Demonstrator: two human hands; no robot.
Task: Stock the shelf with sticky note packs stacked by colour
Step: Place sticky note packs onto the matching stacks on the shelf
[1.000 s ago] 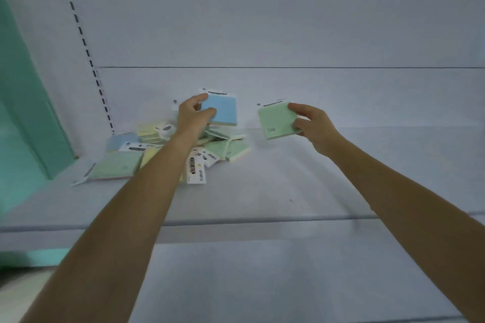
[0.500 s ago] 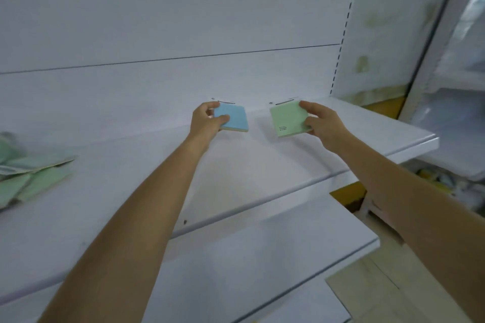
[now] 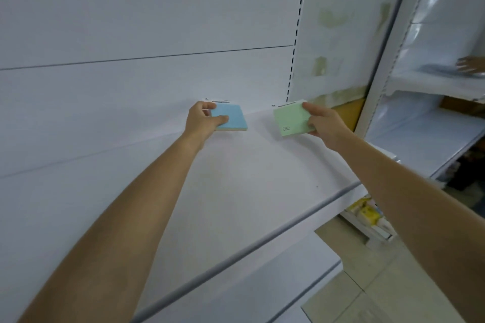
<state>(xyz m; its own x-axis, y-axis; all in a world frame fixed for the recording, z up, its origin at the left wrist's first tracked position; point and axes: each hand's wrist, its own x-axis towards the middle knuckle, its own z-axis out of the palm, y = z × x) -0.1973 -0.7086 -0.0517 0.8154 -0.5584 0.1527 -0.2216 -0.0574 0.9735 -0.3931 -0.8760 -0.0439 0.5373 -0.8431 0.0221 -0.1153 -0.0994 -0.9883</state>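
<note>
White shelving fills the view: one broad shelf (image 3: 236, 191) at arm height with a lower shelf (image 3: 262, 278) beneath it, backed by a plain white panel with a dashed slot strip (image 3: 296, 34) running up its right edge. Two sticky note packs are in view, one per hand, both held above the rear of the broad shelf and well apart from each other. The left hand (image 3: 202, 119) grips the blue pack (image 3: 231, 118), thumb on top and fingers curled round its near-left corner; a thin greenish layer shows along its lower edge. The right hand (image 3: 324, 123) pinches the green pack (image 3: 291, 120) at its right side; small dark print sits near its lower edge, and a white header strip with a dark line tops each pack.
</note>
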